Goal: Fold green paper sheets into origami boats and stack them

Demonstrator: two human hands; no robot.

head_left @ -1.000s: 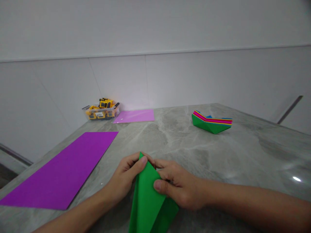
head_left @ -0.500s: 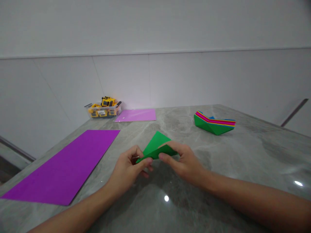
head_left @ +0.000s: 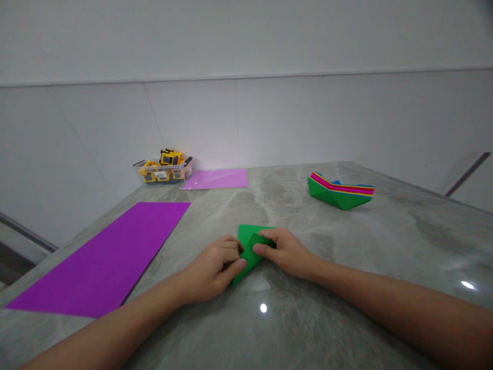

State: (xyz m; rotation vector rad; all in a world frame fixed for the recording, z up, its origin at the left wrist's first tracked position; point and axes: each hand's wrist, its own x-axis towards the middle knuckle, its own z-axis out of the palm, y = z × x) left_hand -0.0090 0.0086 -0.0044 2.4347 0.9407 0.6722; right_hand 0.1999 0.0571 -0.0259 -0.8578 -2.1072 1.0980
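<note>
Between my hands, at the middle of the table, is a folded piece of green paper [head_left: 248, 257]. My right hand [head_left: 287, 253] pinches its right part between thumb and fingers, and a flap there stands raised. At the paper's left edge is my left hand [head_left: 217, 267], fingers curled and thumb against the paper; its fingertips are partly hidden. One corner of the paper points down toward me.
A large purple sheet [head_left: 115, 252] lies on the grey marbled table [head_left: 308, 318] to the left. Pink paper [head_left: 217, 179] rests at the back, beside a clear plastic box [head_left: 164, 174] of yellow toy vehicles. A folded paper boat [head_left: 339, 195] with colourful stripes stands back right.
The green paper has turned, its corner now pointing down toward me and more of it lying low at the table. My left hand has shifted slightly, its fingers more curled.
</note>
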